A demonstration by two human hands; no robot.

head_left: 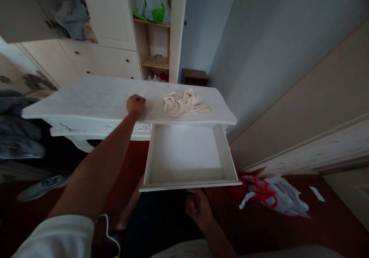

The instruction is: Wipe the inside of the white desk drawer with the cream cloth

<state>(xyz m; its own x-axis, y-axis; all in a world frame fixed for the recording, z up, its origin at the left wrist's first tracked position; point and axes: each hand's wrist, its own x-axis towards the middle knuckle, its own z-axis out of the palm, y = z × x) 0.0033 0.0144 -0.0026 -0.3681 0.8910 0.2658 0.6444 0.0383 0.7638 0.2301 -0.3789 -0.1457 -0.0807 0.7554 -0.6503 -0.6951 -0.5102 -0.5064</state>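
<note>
My left hand [136, 104] is closed in a fist and rests on the white tabletop [100, 93], with nothing seen in it. To its right lies a crumpled cream cloth [184, 103]. Below the tabletop's right side, a white drawer [187, 150] is pulled out towards me, its inside bare. My right hand [198, 208] is under the drawer's front edge, fingers curled at the small metal drawer handle [190, 191]. The front panel is seen from above, so most of the handle is hidden.
Behind the table stands a white wardrobe [109, 16] with open doors and bags on its shelves. A plastic bag with red handles [276, 196] lies on the red floor at right. Dark and grey clothes [20, 131] hang at left, above a shoe [43, 187].
</note>
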